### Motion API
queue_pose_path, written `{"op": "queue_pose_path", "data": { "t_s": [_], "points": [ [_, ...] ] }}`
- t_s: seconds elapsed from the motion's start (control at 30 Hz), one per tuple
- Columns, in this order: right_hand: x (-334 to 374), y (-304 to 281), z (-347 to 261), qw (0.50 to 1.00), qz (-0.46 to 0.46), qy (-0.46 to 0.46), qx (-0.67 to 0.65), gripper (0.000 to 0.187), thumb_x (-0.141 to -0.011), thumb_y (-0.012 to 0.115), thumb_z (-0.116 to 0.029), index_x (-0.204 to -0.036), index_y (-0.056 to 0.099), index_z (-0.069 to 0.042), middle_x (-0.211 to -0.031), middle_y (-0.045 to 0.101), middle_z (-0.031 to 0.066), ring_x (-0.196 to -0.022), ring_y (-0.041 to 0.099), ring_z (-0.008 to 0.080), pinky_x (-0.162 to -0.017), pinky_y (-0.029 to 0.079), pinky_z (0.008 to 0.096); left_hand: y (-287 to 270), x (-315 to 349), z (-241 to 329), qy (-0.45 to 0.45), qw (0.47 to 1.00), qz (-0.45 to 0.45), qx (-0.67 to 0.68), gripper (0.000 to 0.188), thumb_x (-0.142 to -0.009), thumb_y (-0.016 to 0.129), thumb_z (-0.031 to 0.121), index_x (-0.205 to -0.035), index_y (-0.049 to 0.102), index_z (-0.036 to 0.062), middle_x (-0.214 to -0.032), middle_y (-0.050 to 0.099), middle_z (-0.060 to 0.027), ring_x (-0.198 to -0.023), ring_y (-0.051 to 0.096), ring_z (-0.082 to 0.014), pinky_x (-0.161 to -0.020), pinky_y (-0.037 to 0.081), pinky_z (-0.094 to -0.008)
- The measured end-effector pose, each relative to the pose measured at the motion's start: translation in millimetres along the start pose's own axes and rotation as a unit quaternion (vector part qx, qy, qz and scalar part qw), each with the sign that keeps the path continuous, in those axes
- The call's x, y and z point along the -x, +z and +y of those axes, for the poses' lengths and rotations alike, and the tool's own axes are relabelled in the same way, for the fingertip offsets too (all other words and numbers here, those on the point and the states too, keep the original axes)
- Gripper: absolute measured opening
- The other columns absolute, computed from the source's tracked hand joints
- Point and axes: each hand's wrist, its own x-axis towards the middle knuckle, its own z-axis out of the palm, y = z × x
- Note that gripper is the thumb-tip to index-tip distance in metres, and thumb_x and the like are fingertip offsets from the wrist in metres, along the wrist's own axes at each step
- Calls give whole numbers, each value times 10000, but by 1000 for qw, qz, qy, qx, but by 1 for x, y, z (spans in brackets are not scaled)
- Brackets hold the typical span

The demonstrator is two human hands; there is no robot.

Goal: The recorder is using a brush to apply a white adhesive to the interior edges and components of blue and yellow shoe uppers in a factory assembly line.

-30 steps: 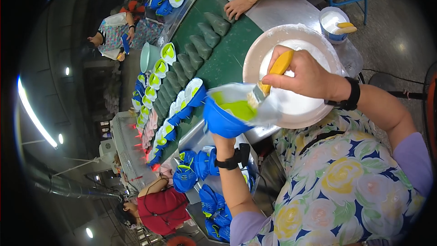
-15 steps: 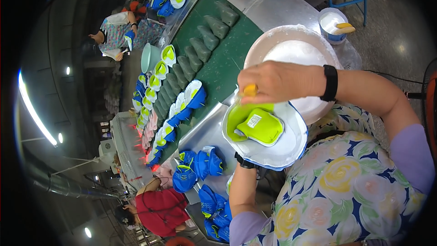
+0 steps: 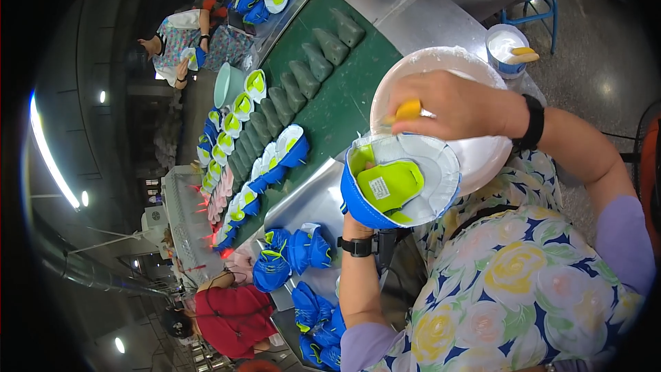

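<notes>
A blue shoe upper with a white rim and lime-green lining (image 3: pixel 396 186) was held up in front of the chest, its open side turned toward the camera, above the near edge of the grey metal worktop (image 3: pixel 303 200). It was supported from beneath by the left hand (image 3: pixel 358 219), whose grip was closed on the upper's underside — only the wrist and the heel of the hand could be seen, the fingers being hidden behind the shoe. A yellow-handled brush (image 3: pixel 406 110) was pinched in the right hand (image 3: pixel 458 105), the grip shut tightly around the handle, with the brush end lowered to the upper's top rim; the bristles themselves could not be made out. Directly behind both hands, a wide white round basin (image 3: pixel 482 158) was partly covered by the right hand and the upper. A heap of blue and green shoe uppers (image 3: pixel 296 251) lay on the worktop just left of the left forearm. Farther off, a green conveyor belt (image 3: pixel 337 107) carried a row of dark green shoe lasts (image 3: pixel 303 72) — and beside them a line of blue, white and green uppers (image 3: pixel 275 158). A small white pot with a blue band (image 3: pixel 506 48) stood well apart, near the far right.
</notes>
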Motion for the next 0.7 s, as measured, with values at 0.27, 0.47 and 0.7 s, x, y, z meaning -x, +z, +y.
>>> {"op": "queue_pose_path", "data": {
  "t_s": [0.27,0.47,0.7],
  "points": [
    [36,-5,15,982,-142,-32,120,182,-896,665,-198,-929,551,-59,-849,642,112,-825,647,305,-726,507,396,-34,-1,-14,51,990,91,98,483,-979,586,355,-1392,479,128,-1243,639,-117,-1089,666,-312,-903,579,-499],
    [-8,8,10,995,15,93,-17,284,-874,741,-218,-913,528,-34,-768,626,142,-699,640,342,-620,484,395,-24,-14,-15,59,978,-53,194,386,-1019,542,298,-1364,511,129,-1181,659,-94,-1043,678,-262,-867,594,-461],
    [0,-8,34,945,-35,323,42,326,-845,735,-270,-908,593,17,-659,619,158,-557,600,259,-535,455,356,-81,-47,-21,107,970,109,188,410,-1006,567,297,-1375,483,139,-1133,659,-62,-1014,674,-252,-829,595,-444]
  ]
}}
